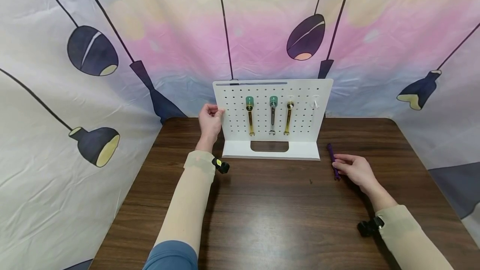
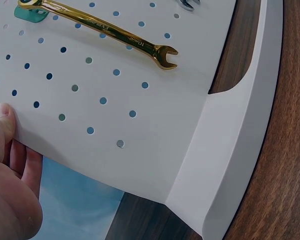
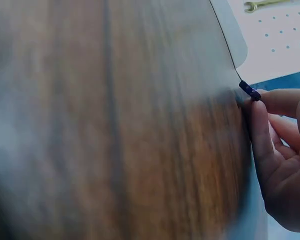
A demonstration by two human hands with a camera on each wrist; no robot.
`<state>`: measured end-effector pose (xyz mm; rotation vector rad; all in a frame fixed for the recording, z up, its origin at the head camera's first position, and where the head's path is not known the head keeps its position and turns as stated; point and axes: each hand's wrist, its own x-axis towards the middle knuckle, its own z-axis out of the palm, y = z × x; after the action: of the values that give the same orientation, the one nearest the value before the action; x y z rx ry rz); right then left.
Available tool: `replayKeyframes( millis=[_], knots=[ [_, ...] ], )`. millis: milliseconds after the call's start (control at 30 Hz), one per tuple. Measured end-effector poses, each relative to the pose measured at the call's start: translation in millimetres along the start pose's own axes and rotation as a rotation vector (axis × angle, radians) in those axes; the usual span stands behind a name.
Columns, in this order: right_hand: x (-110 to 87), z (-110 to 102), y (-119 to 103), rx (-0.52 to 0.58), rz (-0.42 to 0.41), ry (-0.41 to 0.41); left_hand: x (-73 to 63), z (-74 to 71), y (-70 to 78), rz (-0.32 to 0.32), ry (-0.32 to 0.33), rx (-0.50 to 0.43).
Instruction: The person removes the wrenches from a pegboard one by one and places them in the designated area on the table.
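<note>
A white pegboard stand (image 1: 270, 151) stands upright at the back of the table. My left hand (image 1: 211, 121) pinches its left edge, with the thumb on the front face and the fingers behind, as the left wrist view shows. Three wrenches hang on the board: a gold wrench (image 2: 104, 26) on the left, a silver wrench (image 1: 273, 116) in the middle and another gold wrench (image 1: 288, 119) to the right. Right of the stand, my right hand (image 1: 354, 169) holds a slim purple wrench (image 1: 330, 151) between thumb and fingers, low over the table; whether it touches the wood I cannot tell.
A transparent hook (image 1: 315, 102) sits at the board's upper right. Green holders (image 1: 249, 100) top the two left wrenches. The dark wooden table (image 1: 270, 224) extends in front of the stand. A printed cloth (image 1: 180, 20) hangs behind.
</note>
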<state>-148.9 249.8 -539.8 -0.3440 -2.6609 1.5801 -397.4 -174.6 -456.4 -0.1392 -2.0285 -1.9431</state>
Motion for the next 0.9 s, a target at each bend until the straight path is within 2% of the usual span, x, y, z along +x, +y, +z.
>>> replayKeyframes(
  millis=[533, 900],
  knots=[
    [-4.9, 6.0, -9.6, -0.165, 0.006, 0.072, -0.6, -1.2, -1.0, -0.001, -0.001, 0.005],
    [-3.0, 7.3, -9.6, -0.178, 0.007, 0.098, 0.5, -0.2, -2.3, 0.003, -0.003, 0.017]
  ],
)
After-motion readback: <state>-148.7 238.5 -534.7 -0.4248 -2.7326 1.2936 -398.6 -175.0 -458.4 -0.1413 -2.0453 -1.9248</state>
